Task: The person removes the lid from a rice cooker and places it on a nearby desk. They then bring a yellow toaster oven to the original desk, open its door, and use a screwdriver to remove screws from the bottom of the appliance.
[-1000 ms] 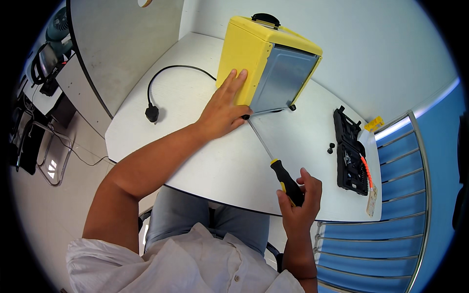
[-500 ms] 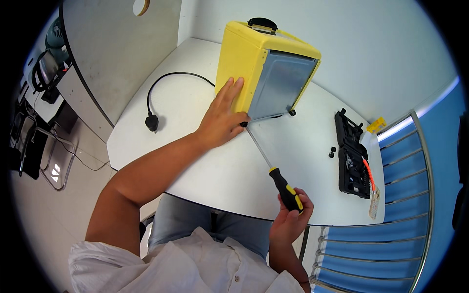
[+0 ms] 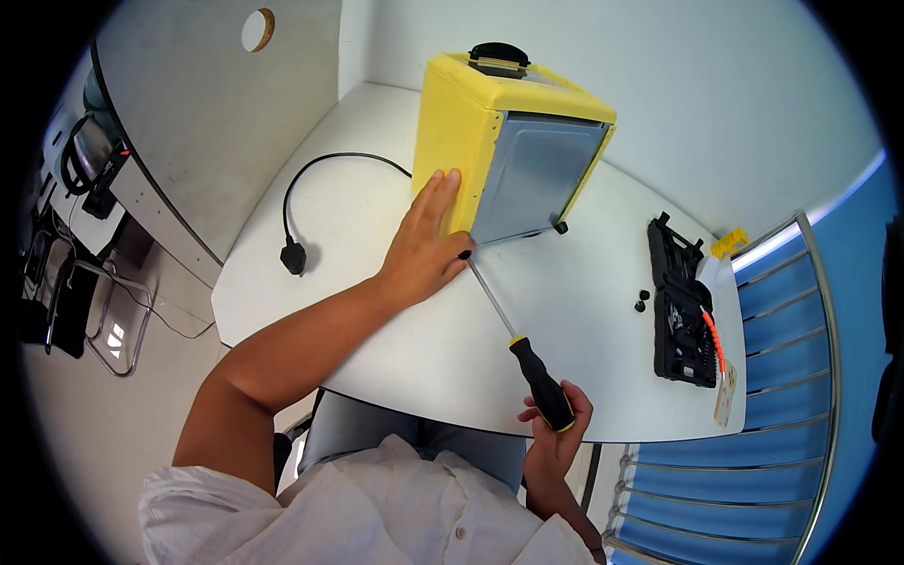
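Observation:
A yellow box-shaped appliance [image 3: 461, 122] with a grey metal panel [image 3: 532, 179] and a black top handle lies on the white table [image 3: 584, 311]. My left hand [image 3: 424, 245] is pressed flat against its yellow side at the lower corner. My right hand [image 3: 556, 433] grips the black and yellow handle of a long screwdriver [image 3: 513, 339]. The screwdriver's tip reaches the appliance's bottom corner, next to my left thumb.
The black power cord and plug [image 3: 295, 254] trail left across the table. A black open tool case [image 3: 683, 311] with an orange bit holder lies at the right, with small black screws [image 3: 640, 301] beside it. Blue slatted chair [image 3: 753, 490] at lower right.
My right hand has drawn slightly down and back along the table edge with the screwdriver. My left hand stays on the appliance.

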The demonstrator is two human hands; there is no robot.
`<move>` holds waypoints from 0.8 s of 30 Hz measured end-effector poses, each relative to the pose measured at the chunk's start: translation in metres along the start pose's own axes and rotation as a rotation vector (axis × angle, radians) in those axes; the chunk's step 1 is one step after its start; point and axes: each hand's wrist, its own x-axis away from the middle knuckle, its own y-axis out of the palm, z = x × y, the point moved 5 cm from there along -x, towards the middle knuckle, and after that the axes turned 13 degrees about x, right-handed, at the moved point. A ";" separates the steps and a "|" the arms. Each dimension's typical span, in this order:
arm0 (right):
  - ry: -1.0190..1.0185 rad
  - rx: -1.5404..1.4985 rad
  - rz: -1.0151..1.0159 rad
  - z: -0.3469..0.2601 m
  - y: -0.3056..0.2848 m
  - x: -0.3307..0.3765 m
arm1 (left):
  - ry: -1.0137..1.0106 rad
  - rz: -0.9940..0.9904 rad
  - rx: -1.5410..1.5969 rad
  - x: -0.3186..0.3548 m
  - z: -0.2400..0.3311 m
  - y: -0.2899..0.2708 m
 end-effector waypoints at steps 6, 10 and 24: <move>0.233 -0.371 -0.270 -0.006 0.004 -0.003 | -0.017 -0.019 0.015 -0.002 0.000 -0.002; 0.338 -0.733 -0.255 -0.008 0.012 -0.004 | -0.002 -0.015 0.012 0.001 -0.001 -0.002; 0.022 0.155 -0.044 -0.001 -0.002 -0.009 | -0.034 -0.060 0.021 -0.001 -0.002 -0.001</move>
